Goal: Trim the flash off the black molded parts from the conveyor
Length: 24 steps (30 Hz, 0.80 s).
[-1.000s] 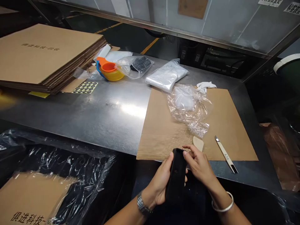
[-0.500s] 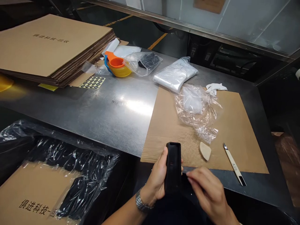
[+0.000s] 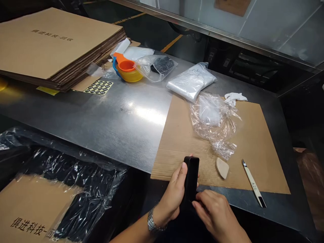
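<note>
My left hand (image 3: 173,192), with a metal watch (image 3: 152,221) on its wrist, is wrapped around a long black hollow plastic part (image 3: 191,177). Its open side faces up towards me, and its lower end fades into shadow. My right hand (image 3: 215,212) is at the part's lower right edge, thumb and fingers pinched together. Whatever may be between those fingertips is too small to make out. Just beyond, on the cardboard sheet (image 3: 174,145), lies a beige rounded wedge-shaped block (image 3: 222,168). Right of it rests a white-handled craft knife (image 3: 253,184) marked A26, its blade pointing away.
Crumpled clear plastic (image 3: 215,118), a white glove (image 3: 235,98) and a wrapped packet (image 3: 191,81) lie farther back. Orange and yellow scoops (image 3: 130,72), a sticker sheet (image 3: 98,87) and stacked cardboard (image 3: 58,44) occupy the left. A plastic-lined box (image 3: 96,175) stands below the metal table's edge.
My right hand has moved left and down to the black part's lower edge. The part has tilted slightly and shifted right in my left hand. The view has shifted a little.
</note>
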Tool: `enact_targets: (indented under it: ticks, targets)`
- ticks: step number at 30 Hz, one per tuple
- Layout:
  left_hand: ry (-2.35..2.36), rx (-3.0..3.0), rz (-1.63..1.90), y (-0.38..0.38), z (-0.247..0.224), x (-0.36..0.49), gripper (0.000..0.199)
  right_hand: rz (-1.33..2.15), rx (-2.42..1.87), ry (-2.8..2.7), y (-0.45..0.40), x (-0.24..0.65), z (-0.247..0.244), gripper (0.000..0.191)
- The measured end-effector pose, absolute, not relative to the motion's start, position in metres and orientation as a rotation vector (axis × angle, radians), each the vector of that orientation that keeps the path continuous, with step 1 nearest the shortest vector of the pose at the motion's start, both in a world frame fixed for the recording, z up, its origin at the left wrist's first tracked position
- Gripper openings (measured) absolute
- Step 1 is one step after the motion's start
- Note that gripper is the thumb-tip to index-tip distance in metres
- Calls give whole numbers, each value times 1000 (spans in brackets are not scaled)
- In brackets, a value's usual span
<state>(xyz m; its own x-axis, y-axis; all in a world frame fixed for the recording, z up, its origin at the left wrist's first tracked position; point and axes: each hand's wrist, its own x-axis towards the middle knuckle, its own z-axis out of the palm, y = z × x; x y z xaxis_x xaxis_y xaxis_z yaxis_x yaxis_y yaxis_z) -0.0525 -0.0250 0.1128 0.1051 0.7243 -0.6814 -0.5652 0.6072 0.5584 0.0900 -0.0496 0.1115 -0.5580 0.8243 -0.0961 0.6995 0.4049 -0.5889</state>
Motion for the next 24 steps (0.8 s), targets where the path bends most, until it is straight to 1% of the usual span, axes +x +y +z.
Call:
enact_targets:
  ticks: [4,7,9,10,12,15,20,24]
  targets:
    - [1099,186,975,-19,111,-54,54,794,-1486,-2404,-35,87,111,32]
    - [1054,122,854,-11,105,-57,59,673,-1654,-2222,-15,97,109,35]
    - [1046,145,818,-5,99,-58,60,583,-1710,-2113,3,107,106,32]
    - [1055,191,858,-1,95,-57,59,532,-1718,-2079,13,112,105,29]
    - [1088,311,1021,7,85,-54,58,433,-1716,-2060,35,121,102,27]
    - [1185,486,1223,21,67,-46,60,311,-1699,-2107,74,130,98,28]
    - [1505,1009,1216,32,44,-40,61,146,-1754,-2264,137,134,88,21]
    - [1635,1112,1238,29,31,-48,50,47,-1716,-2419,165,131,77,17]
